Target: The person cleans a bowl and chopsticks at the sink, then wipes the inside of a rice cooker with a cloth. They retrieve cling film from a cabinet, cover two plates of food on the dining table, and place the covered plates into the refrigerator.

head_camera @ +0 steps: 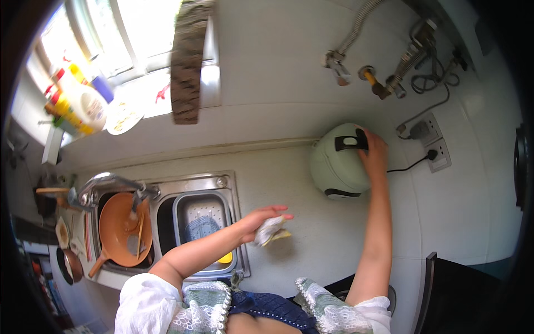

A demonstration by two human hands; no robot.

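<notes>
My left hand [260,223] holds a crumpled white and yellow cloth [271,231] above the counter [288,175], just right of the double sink. At the back right, my right hand [373,150] rests on the right side of a pale green rice cooker [336,167], its fingers at the black handle on top. The fingertips there are partly hidden. The cooker stands near the wall corner.
The steel sink [242,250] holds an orange pan [114,221] under the faucet [108,179] and a grey-blue basin [177,217]. Bottles [91,104] and a plate [124,119] stand on the windowsill. Wall sockets [438,154] with plugs are at the right, below pipes.
</notes>
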